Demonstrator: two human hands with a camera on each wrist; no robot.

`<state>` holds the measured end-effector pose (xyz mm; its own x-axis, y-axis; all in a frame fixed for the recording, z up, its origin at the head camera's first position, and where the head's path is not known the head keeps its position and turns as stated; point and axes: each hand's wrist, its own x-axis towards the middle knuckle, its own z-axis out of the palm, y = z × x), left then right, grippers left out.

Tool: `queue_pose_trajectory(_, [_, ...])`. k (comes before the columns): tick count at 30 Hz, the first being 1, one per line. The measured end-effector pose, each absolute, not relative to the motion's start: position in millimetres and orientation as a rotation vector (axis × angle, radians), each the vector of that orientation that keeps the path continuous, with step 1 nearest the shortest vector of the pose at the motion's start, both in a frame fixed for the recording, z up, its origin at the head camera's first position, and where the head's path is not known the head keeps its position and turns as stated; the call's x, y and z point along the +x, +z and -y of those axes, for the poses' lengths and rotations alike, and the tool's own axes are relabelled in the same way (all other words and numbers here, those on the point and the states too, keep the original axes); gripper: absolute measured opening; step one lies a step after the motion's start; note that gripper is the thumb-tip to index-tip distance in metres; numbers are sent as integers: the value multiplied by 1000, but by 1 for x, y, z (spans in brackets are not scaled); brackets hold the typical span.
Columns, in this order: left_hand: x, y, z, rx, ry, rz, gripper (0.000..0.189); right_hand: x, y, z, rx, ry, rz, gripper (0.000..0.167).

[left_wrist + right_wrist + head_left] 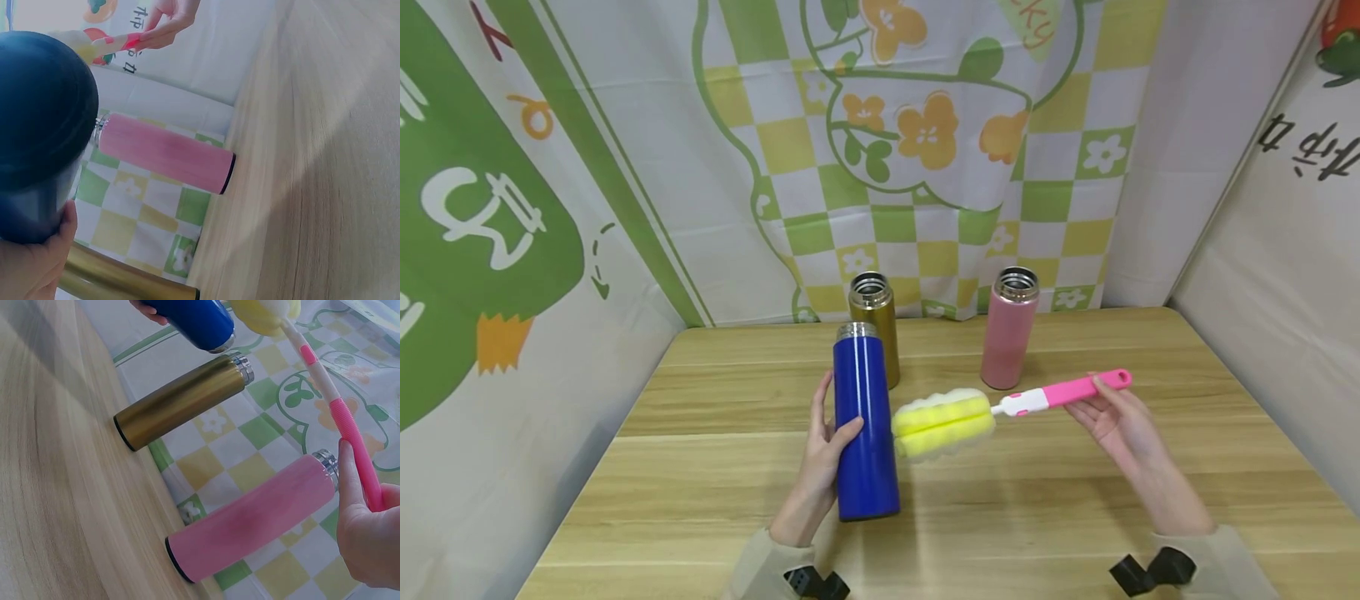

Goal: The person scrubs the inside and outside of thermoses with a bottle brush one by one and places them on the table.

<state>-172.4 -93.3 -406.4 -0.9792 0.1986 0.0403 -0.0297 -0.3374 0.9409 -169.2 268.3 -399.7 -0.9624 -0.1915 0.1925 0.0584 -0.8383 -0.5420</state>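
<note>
My left hand (822,454) grips a blue thermos bottle (867,425) around its side, lifted off the table with its lidless steel mouth at the top. In the left wrist view the dark base of the blue bottle (47,112) fills the left side. Between thumb and fingers, my right hand (1123,425) pinches the pink handle of a bottle brush (1082,390). Its yellow and white sponge head (943,423) points left, beside the blue bottle's right side and outside its mouth; whether they touch I cannot tell.
A gold thermos bottle (886,342) stands upright behind the blue one, partly hidden by it. To its right stands a pink thermos bottle (1009,329), its steel mouth uncovered. Both are on the wooden table (700,500), near the patterned curtain (925,167) along the back edge.
</note>
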Motion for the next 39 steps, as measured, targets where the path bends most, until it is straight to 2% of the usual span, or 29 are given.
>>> queue_pose_trajectory(13, [-171, -411, 98, 207, 2465, -1748, 63, -170, -401, -271, -353, -2898, -798, 30])
queue_pose_trajectory(21, [-169, -407, 101, 288, 2495, -1533, 54, -171, -402, -272, -351, -2914, -759, 29])
queue_pose_trajectory(31, [-169, -409, 99, 287, 2450, -1626, 64, -171, -401, -271, -339, -2915, -762, 28])
queue_pose_trajectory(39, [-167, -406, 97, 206, 2407, -1726, 60, -170, -398, -270, -329, -2917, -787, 26])
